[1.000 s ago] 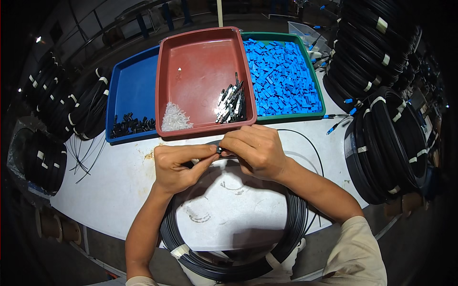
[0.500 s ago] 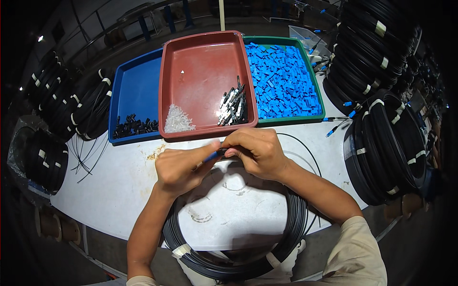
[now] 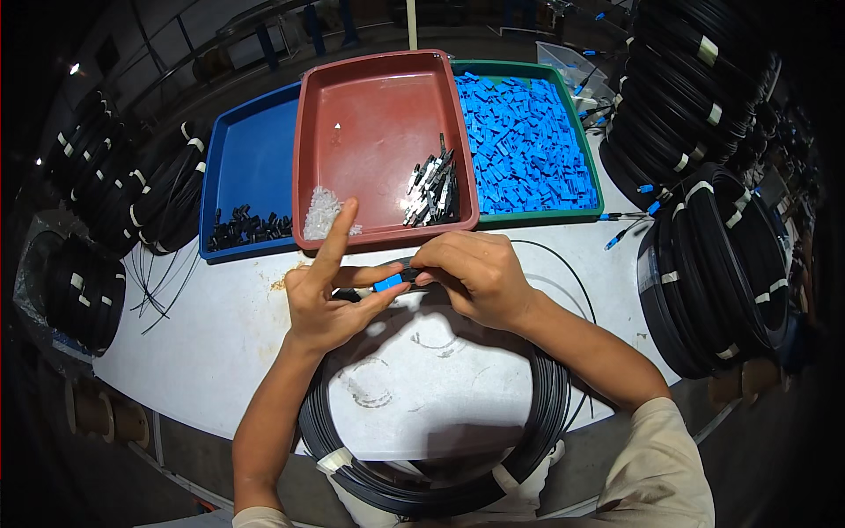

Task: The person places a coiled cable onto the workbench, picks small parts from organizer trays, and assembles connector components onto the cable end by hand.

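Note:
Between the thumb and a finger of my left hand (image 3: 321, 295) is a small blue fibre connector (image 3: 387, 283), held level above the table. The left index finger points up and away, with its tip in front of the white pieces in the red tray. My right hand (image 3: 475, 277) pinches the black cable end (image 3: 410, 275) at the connector's right side; its exact join is partly hidden by the fingertips. A coil of black cable (image 3: 550, 396), bound with white tape, lies below my hands between my forearms. One loose loop of cable (image 3: 588, 308) curves out past my right hand.
A red tray (image 3: 378, 97) holds small white sleeves (image 3: 324, 216) and black-and-white parts (image 3: 431, 192). Black pieces lie in the blue tray (image 3: 251, 158), blue housings (image 3: 524, 145) in the green one. Taped cable coils (image 3: 717, 273) stand right, more (image 3: 84, 295) left.
My left index finger has lifted off and straightened upward, so the blue connector shows more plainly. My right hand keeps its pinch in nearly the same place.

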A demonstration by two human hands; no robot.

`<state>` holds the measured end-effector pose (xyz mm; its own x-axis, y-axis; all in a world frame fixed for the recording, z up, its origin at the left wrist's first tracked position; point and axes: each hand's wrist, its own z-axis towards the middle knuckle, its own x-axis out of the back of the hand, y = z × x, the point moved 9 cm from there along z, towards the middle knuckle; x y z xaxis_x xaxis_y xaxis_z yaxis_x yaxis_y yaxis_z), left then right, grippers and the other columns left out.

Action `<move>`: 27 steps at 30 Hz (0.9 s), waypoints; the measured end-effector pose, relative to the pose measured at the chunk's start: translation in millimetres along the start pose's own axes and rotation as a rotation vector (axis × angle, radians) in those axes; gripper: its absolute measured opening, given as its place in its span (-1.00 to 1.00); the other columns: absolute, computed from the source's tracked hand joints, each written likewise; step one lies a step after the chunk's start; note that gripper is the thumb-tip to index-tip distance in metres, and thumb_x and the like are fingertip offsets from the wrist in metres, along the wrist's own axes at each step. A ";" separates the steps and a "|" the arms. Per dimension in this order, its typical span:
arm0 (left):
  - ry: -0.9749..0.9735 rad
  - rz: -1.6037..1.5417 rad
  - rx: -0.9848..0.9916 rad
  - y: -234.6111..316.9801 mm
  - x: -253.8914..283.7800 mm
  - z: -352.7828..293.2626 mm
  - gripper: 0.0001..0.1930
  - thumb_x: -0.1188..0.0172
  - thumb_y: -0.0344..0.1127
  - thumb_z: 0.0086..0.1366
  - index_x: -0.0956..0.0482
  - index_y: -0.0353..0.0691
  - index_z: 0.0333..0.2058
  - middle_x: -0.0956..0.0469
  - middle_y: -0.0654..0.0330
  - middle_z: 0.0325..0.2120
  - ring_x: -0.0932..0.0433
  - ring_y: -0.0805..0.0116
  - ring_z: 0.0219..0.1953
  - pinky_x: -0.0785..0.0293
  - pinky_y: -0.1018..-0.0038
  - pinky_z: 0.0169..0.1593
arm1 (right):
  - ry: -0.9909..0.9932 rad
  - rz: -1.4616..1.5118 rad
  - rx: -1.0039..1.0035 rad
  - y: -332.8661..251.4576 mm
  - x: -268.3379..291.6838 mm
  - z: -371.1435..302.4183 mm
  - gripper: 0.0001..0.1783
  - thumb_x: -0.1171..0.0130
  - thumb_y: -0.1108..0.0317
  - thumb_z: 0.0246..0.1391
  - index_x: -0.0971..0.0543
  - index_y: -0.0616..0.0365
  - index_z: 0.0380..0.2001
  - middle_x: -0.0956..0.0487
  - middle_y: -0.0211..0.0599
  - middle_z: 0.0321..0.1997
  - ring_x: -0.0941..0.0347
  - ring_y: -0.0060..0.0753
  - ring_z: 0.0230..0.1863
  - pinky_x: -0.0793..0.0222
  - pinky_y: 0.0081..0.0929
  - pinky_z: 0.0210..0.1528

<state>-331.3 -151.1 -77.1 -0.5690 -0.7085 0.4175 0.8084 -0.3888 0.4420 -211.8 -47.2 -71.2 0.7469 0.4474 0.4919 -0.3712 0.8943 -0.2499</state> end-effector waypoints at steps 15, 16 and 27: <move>-0.023 0.062 -0.038 5.8 -2.6 1.6 -0.07 -0.56 -0.44 -0.05 -0.28 -0.40 0.31 -0.75 0.16 -0.36 -0.75 0.44 -0.32 -0.57 0.71 -0.33 | -0.005 -0.083 0.005 -4.0 -0.4 1.0 -0.80 -0.36 0.48 -0.14 -0.58 0.17 -0.38 -0.54 -0.25 -0.50 -0.53 -0.18 -0.48 -0.41 -0.28 -0.46; -0.024 0.061 -0.039 5.7 -2.1 2.3 -0.07 -0.56 -0.44 -0.05 -0.28 -0.40 0.31 -0.75 0.16 -0.36 -0.75 0.44 -0.32 -0.57 0.71 -0.33 | 0.004 -0.072 0.004 -3.4 -0.7 1.2 -0.81 -0.35 0.47 -0.13 -0.57 0.17 -0.39 -0.53 -0.26 -0.51 -0.52 -0.18 -0.49 -0.40 -0.28 -0.46; -0.098 0.047 0.013 3.9 -1.6 3.4 -0.04 -0.55 -0.57 -0.05 -0.21 -0.49 0.33 -0.74 0.05 -0.36 -0.75 0.28 -0.27 -0.62 0.63 -0.21 | 0.010 -0.061 -0.030 -1.5 1.7 1.1 -0.82 -0.34 0.50 -0.15 -0.56 0.16 -0.42 -0.49 -0.29 -0.53 -0.50 -0.19 -0.51 -0.38 -0.27 -0.48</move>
<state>-327.7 -149.5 -73.3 -0.5435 -0.6643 0.5132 0.8326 -0.3488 0.4302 -210.5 -47.7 -69.1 0.7730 0.3922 0.4986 -0.3087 0.9192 -0.2444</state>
